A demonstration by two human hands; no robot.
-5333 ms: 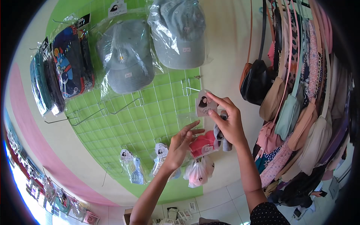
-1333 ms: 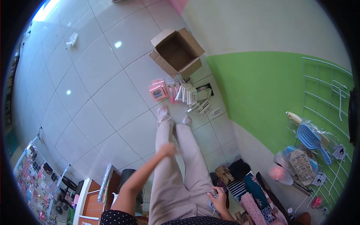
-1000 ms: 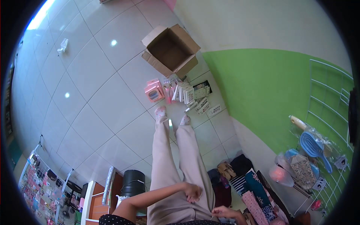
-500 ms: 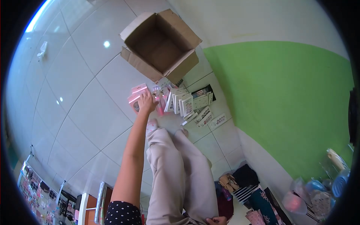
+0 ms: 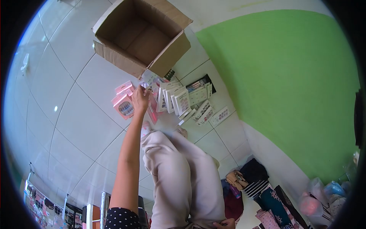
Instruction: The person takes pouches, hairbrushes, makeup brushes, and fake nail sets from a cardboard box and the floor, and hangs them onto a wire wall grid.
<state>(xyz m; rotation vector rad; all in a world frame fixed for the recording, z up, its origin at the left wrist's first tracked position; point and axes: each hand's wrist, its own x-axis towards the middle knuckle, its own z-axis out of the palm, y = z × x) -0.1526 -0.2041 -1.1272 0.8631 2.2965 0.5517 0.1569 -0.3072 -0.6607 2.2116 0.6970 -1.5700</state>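
Pink card made up the two small boxes (image 5: 124, 107) that lay on the tiled floor (image 5: 97, 133) in the head view, the nearer one with a rounded window showing rows of bluish, nail-shaped pieces; its lettering was too small to read. The left hand (image 5: 140, 100) was at their right edge, between them and some slim pink packets (image 5: 152, 110), its fingers bent and drawn close together; whether they gripped anything could not be told. The right hand (image 5: 225, 224) lay against the pale, softly creased trousers (image 5: 171, 171) at the lower edge, partly cut off, so its grip could not be told either. Just right of the packets leaned a row of thin white boxes (image 5: 179, 100), their fronts printed with small oval shapes and illegible text. Flat white packs (image 5: 220, 116) of similar print lay nearer the feet, and a dark, flat case (image 5: 206, 81) lay beside the row. Beyond stood an open cardboard carton (image 5: 169, 55), brown and plain, its flaps spread. Polka dots covered the black sleeve (image 5: 122, 218); patterned and striped cloths (image 5: 256, 188) were heaped at lower right.
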